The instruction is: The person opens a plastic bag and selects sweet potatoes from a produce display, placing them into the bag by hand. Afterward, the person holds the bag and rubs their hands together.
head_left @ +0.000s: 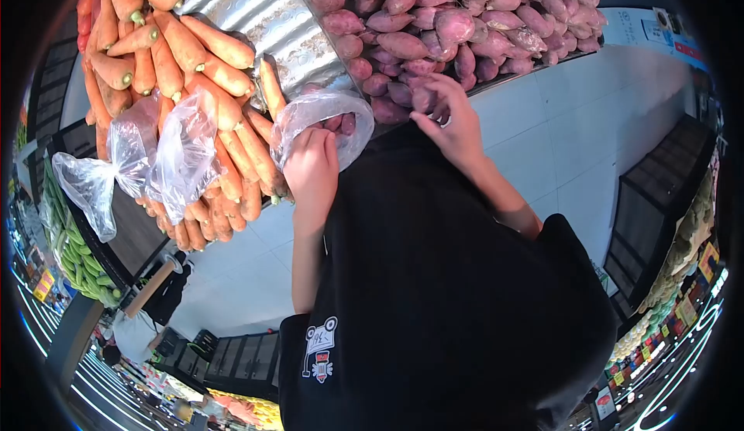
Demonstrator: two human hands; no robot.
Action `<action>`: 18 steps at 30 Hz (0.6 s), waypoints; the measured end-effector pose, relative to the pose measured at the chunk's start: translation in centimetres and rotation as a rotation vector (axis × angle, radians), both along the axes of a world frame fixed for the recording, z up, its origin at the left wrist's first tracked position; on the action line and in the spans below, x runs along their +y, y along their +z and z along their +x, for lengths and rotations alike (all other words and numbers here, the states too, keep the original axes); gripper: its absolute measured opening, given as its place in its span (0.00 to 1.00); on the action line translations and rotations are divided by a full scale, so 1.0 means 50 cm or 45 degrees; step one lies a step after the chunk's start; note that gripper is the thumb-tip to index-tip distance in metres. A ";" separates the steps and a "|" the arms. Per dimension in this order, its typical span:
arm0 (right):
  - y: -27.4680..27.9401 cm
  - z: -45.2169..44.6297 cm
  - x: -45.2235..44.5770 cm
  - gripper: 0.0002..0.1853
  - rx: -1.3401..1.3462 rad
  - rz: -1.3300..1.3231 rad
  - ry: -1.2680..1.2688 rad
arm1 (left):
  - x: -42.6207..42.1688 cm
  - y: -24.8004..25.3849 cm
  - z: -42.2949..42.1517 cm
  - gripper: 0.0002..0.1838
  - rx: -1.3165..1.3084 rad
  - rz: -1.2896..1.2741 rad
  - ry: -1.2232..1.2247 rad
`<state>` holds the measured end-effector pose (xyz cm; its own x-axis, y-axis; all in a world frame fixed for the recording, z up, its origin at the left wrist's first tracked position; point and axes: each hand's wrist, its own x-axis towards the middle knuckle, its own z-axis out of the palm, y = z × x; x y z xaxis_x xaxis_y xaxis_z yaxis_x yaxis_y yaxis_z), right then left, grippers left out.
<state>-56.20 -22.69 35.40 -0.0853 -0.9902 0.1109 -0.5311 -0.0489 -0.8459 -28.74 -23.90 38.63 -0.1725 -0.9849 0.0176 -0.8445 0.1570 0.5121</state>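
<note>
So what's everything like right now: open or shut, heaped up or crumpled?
Sweet potatoes: heaped, loose.
Carrots: heaped, loose.
Bag: open, with some purple pieces inside.
Left hand: closed on the bag's near edge.
Right hand: curled at the sweet potatoes' edge; grip unclear.
Other bags: crumpled, on the carrots.
Metal tray: partly bare.

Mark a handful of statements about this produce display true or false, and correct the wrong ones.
1. The left hand holds an open plastic bag. True.
2. Nothing is inside that bag. False: a few reddish-purple pieces show in it.
3. The right hand is at the near edge of the pile of purple tubers. True.
4. The carrots lie to the right of the purple tubers. False: they lie to the left.
5. Clear plastic lies on top of the carrots. True.
</note>
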 end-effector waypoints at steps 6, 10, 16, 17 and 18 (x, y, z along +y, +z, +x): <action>-0.057 -0.068 -0.023 0.25 0.035 0.214 -0.148 | -0.035 -0.124 0.018 0.08 -0.535 -0.022 -0.492; -0.067 -0.068 -0.035 0.23 0.048 0.087 -0.180 | -0.037 -0.166 0.000 0.08 -0.658 -0.085 -0.412; -0.089 -0.091 -0.047 0.14 0.180 -0.055 -0.372 | -0.030 -0.145 -0.014 0.06 -0.779 0.084 -0.172; -0.088 -0.101 -0.054 0.13 0.156 -0.060 -0.373 | -0.029 -0.144 -0.013 0.06 -0.767 0.082 -0.184; -0.084 -0.105 -0.060 0.12 0.131 -0.065 -0.376 | -0.029 -0.144 -0.012 0.06 -0.755 0.079 -0.199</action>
<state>-61.43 -25.71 31.21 -0.3538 -0.9172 0.1830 -0.6115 0.0788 -0.7873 -29.33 -25.34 31.40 -0.2774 -0.9433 -0.1824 -0.9577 0.2866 -0.0257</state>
